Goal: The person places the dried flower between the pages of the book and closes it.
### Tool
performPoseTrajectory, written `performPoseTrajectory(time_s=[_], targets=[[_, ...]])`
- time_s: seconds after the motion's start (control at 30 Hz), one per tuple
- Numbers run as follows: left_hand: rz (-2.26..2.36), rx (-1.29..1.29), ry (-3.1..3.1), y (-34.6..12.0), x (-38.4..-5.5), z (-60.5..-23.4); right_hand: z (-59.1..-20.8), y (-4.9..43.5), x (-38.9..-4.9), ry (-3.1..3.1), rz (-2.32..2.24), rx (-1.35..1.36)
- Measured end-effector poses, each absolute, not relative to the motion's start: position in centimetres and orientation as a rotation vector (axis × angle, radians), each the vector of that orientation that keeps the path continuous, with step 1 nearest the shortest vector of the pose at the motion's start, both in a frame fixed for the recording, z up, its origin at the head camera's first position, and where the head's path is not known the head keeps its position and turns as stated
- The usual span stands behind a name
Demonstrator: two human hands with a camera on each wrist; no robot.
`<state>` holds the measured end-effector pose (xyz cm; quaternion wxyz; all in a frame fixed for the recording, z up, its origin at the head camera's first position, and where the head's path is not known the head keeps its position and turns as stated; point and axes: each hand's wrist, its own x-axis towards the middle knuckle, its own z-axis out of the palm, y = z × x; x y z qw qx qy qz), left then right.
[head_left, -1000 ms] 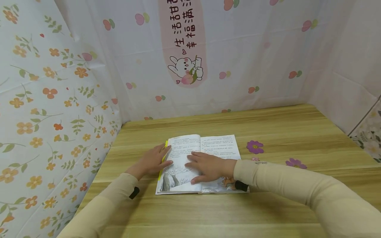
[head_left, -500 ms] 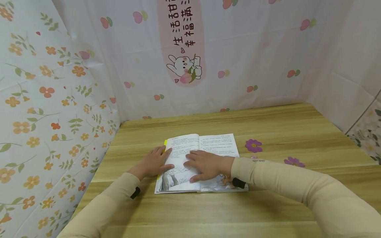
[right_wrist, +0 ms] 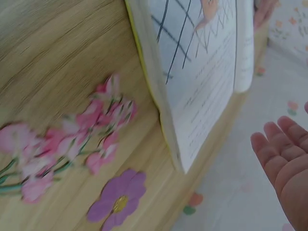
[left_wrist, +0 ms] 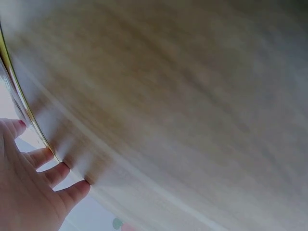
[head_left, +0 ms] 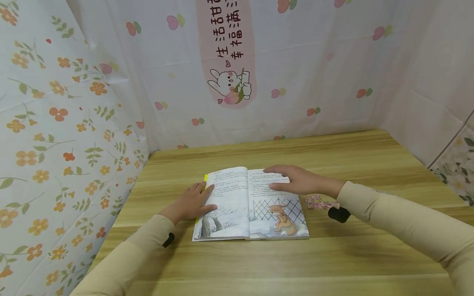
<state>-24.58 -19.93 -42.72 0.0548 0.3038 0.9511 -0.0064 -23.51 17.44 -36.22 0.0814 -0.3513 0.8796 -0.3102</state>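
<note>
An open picture book (head_left: 229,209) lies on the wooden table, printed text above a snowy scene with an orange fox (head_left: 284,220) by a fence. My left hand (head_left: 189,203) rests along its left edge, thumb on the page; in the left wrist view the spread fingers of that hand (left_wrist: 33,187) reach past the yellow-edged cover onto the table. Over the top right corner of the right page is my right hand (head_left: 301,179), fingers extended and holding nothing. The right wrist view has this hand (right_wrist: 288,166) off to the side of the book (right_wrist: 207,86), fingers loosely bent.
Right of the book are pink flowers (right_wrist: 72,144) on a stem and a purple flower (right_wrist: 118,197) with a yellow centre, flat on the table (head_left: 229,267). A patterned cloth (head_left: 303,61) hangs behind the table, a floral one (head_left: 74,135) at the left.
My right hand has moved from the middle of the book rightward and away from me to the page's top corner, uncovering the fox picture. The left hand stays at the left edge.
</note>
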Motion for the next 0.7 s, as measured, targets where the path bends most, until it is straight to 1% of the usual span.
performPoseTrajectory(time_s=[0.2,0.37,0.7], targets=[[-0.036,0.904,2.882,-20.1,-24.6,-42.8,-35.7,21.6,-23.1,2.607,-1.145,-0.957],[-0.031,0.903,2.879,-20.1,-24.5,-42.9,-36.2,24.9,-22.1,2.594,-1.308,-0.844],[-0.038,0.916,2.874,-20.0,-24.5,-42.7,-38.5,30.6,-19.5,2.73,-1.35,-0.668]])
